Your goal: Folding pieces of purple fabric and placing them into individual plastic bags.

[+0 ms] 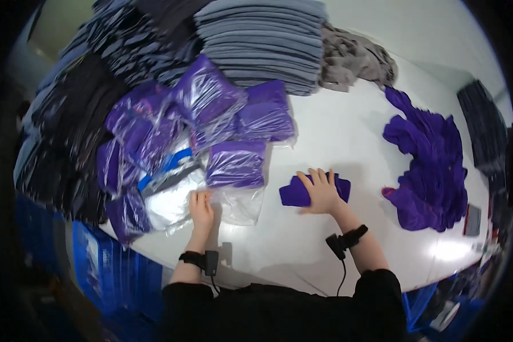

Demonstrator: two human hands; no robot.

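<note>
My right hand lies flat with spread fingers on a small folded purple garment on the white table. My left hand has its fingers pressed together at the edge of a stack of clear plastic bags with blue and grey at the top; their tips are partly hidden. Just beyond it is a bagged purple garment, the empty end of its clear bag reaching toward me. More bagged purple garments lie heaped behind and to the left.
Loose purple garments lie bunched at the right. Grey-blue folded cloth is stacked at the back, beside a crumpled grey-brown cloth. Dark folded garments pile up at the left, above blue crates. A small grey rectangle lies at the right edge.
</note>
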